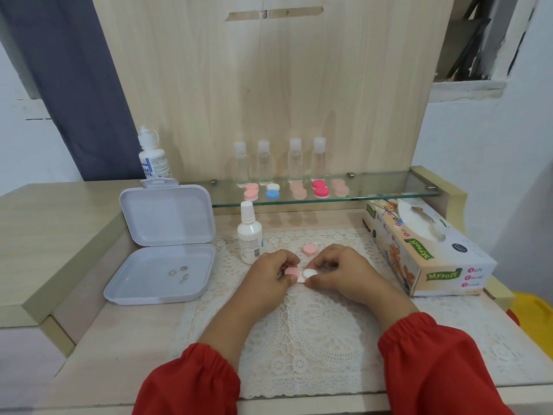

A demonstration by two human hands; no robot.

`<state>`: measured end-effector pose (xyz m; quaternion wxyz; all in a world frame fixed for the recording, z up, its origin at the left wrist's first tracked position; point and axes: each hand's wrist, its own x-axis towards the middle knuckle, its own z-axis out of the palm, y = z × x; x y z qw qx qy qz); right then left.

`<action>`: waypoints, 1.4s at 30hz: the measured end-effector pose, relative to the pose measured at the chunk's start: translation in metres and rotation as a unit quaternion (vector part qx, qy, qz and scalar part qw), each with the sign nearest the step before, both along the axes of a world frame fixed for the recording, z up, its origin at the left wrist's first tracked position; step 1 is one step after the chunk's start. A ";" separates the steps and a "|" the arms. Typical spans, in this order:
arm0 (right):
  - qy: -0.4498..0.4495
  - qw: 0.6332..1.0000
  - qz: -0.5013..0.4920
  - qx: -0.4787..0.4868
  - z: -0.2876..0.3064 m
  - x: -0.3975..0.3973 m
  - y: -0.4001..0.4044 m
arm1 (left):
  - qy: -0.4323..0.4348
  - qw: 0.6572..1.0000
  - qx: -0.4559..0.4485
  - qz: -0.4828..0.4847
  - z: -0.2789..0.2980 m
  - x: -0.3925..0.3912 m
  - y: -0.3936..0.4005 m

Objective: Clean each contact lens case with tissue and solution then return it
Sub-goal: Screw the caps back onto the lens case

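Observation:
Over the lace mat (pixel 302 330), both hands hold one contact lens case (pixel 300 274). My left hand (pixel 269 272) pinches its pink-capped side. My right hand (pixel 338 269) pinches its white-capped side. A loose pink cap (pixel 309 249) lies on the mat just behind the hands. A white solution bottle (pixel 249 233) stands left of the hands. The tissue box (pixel 425 250) lies at the right. Several more lens cases (pixel 299 190) sit in a row on the glass shelf (pixel 389 187).
An open white plastic box (pixel 161 256) with small lenses inside sits at the left. A larger solution bottle (pixel 152 157) stands behind it. Several clear small bottles (pixel 278 163) line the back of the shelf. A wooden panel rises behind.

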<state>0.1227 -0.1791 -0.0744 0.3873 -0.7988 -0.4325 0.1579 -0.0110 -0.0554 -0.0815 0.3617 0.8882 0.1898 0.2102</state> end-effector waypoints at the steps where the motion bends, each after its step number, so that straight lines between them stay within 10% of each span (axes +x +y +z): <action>1: -0.001 1.000 0.000 0.001 0.000 0.000 0.000 | 0.009 1.000 0.021 -0.005 -0.001 0.001 0.000; 42: 0.017 1.000 0.003 0.011 -0.004 0.005 0.003 | 0.040 0.993 0.098 0.052 -0.001 0.004 0.005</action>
